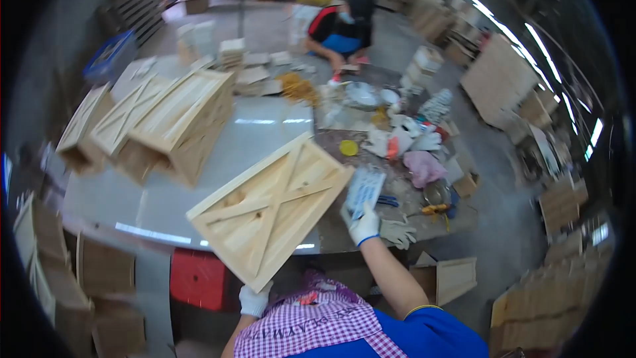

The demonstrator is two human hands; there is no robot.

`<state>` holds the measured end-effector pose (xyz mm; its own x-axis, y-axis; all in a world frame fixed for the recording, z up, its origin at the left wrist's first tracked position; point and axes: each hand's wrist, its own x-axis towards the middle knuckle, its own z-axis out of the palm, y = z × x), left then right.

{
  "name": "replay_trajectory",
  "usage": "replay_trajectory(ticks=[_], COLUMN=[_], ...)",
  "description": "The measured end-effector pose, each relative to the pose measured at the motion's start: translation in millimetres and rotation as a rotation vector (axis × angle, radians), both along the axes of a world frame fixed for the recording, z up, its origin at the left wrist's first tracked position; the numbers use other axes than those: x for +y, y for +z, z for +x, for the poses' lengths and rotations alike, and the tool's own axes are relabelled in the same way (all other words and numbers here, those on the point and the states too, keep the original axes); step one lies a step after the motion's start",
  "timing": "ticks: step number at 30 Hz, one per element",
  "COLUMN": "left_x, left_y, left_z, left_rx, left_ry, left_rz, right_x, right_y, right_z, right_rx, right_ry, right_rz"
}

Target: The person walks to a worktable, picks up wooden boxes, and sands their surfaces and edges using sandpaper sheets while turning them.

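Note:
A pale wooden box (270, 209) with a cross-shaped brace on its upper panel lies tilted at the table's front edge. Its lower corner is in my left hand (254, 301), which wears a white glove; the fingers are partly hidden behind the wood. My right hand (364, 227), in a white glove with a blue cuff, is closed on a light sheet with blue print (366, 187). That sheet is beside the box's right corner; whether the two touch I cannot tell. Near my right wrist lies an empty pale glove (398, 233).
Several similar wooden boxes (182, 116) stand on the grey table (265, 119) at the left. Gloves, rags, a pink cloth (424, 168) and a yellow lid (348, 148) clutter the right. A red stool (197, 278) stands below. Another person (341, 30) bends over the far end.

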<state>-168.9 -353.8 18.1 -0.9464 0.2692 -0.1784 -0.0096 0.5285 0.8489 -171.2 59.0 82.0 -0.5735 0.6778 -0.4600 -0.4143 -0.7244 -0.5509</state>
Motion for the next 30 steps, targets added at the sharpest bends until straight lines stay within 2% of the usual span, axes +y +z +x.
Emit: replay_trajectory(ticks=[4,6,8,10,12,14,15,17,18,19,21,22,23,26,29,30], left_x=[3,3,-1,-13,-24,-15,-21,-44,-47,-44,-13,-3,-2,4,-3,-4], left_y=[34,41,52,67,110,170,170,150,161,169,195,205,207,206,190,185], left_z=[-21,-26,-40,-53,-55,-67,-60,-39,-31,-24,-15,-13,-14,-19,-20,-19], left_rx=[-0.066,-0.103,-0.098,-0.134,-0.068,-0.556,-0.542,-0.726,-0.794,-0.791,-0.335,-0.109,-0.106,-0.037,0.019,0.046], left_ry=[-0.041,-0.056,-0.078,-0.496,-0.778,-0.862,-0.855,-0.574,-0.413,-0.408,-0.391,-0.374,-0.368,-0.287,-0.135,-0.063], left_rz=[-0.07,-0.222,-0.292,-0.748,-0.777,-0.725,-0.717,0.051,0.429,0.43,0.506,0.538,0.546,0.022,0.047,0.058], right_x=[-39,-64,-85,-103,-116,-125,-133,-147,-153,-159,-163,-166,-170,-173,-168,-167], right_y=[-11,-9,-3,14,32,30,34,43,44,45,50,54,59,85,132,142], right_z=[45,62,71,77,79,85,88,91,91,92,87,85,80,73,73,75], right_rx=[-0.025,-0.016,0.035,-0.009,0.075,0.095,0.101,0.024,0.029,-0.007,-0.086,-0.09,-0.108,-0.145,-0.735,-0.733], right_ry=[0.155,0.178,0.371,0.491,0.622,0.766,0.772,0.885,0.889,1.0,1.22,1.226,1.253,1.314,0.897,0.903], right_rz=[-0.074,-0.105,-0.052,-0.046,0.04,0.138,0.153,0.31,0.314,0.389,0.563,0.572,0.655,0.826,1.457,1.454])
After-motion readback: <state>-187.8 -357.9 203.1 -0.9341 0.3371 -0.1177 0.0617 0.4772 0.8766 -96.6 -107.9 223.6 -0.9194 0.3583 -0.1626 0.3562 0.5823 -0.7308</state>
